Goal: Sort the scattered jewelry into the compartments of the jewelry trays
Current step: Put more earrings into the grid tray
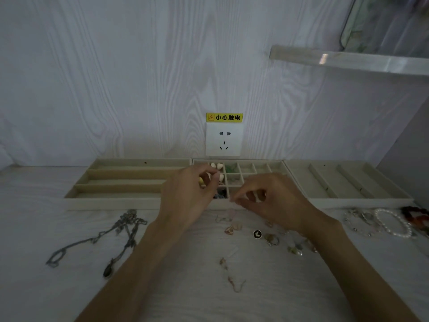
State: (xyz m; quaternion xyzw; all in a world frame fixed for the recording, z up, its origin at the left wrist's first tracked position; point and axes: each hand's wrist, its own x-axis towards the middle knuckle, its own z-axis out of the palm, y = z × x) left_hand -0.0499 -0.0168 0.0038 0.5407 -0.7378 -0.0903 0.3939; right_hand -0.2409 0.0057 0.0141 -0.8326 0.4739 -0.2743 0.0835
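Note:
Three beige jewelry trays stand in a row against the wall: a long-slot tray (120,182) on the left, a small-grid tray (255,169) in the middle, a slotted tray (343,182) on the right. My left hand (188,196) hovers over the grid tray and pinches a small yellow piece (201,181). My right hand (278,201) pinches a small pale piece (232,201) at the grid tray's front edge. White heart pieces (217,165) and dark stones (220,195) lie in grid compartments.
Silver necklaces (116,231) lie tangled on the left of the white table. Earrings and rings (271,239) are scattered in the middle front. A pearl bracelet (392,223) and a red bracelet (415,213) lie at the right. A wall socket (224,139) sits behind the trays.

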